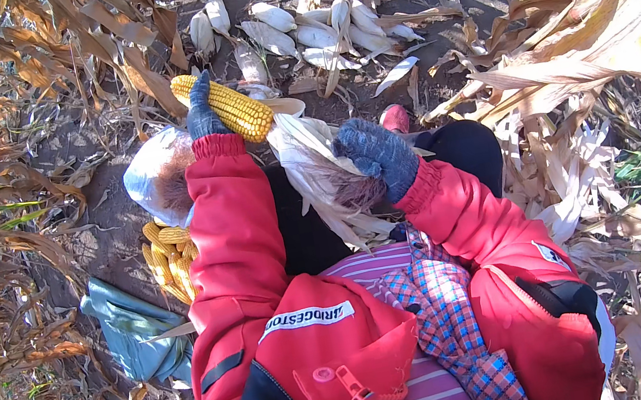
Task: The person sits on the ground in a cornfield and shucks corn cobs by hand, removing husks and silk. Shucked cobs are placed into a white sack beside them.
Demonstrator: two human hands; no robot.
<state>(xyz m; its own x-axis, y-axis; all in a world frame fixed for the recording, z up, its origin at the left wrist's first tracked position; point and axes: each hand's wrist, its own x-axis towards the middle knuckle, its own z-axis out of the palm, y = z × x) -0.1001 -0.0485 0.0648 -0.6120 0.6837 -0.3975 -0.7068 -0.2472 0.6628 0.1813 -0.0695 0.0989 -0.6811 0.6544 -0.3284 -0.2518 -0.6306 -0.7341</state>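
Note:
My left hand point(202, 110), in a dark knit glove, holds a husked ear of yellow corn point(235, 109) with the thumb along its side. From the base of the ear, pale peeled husks point(308, 145) hang towards my right hand. My right hand point(373, 156), gloved in grey-blue knit, grips the husks, with brown corn silk point(357, 189) just below it. The ear and its husks still look joined at the base. Its fingertips are partly hidden by the glove's angle.
Several unhusked ears point(318, 35) lie on the soil ahead. Left, husked corn cobs point(168, 260) are heaped beside a green sack point(136, 335) and a white bag-like thing point(147, 172) with brown fibres. Loose husks point(571, 177) and dry stalks point(581, 48) crowd the right.

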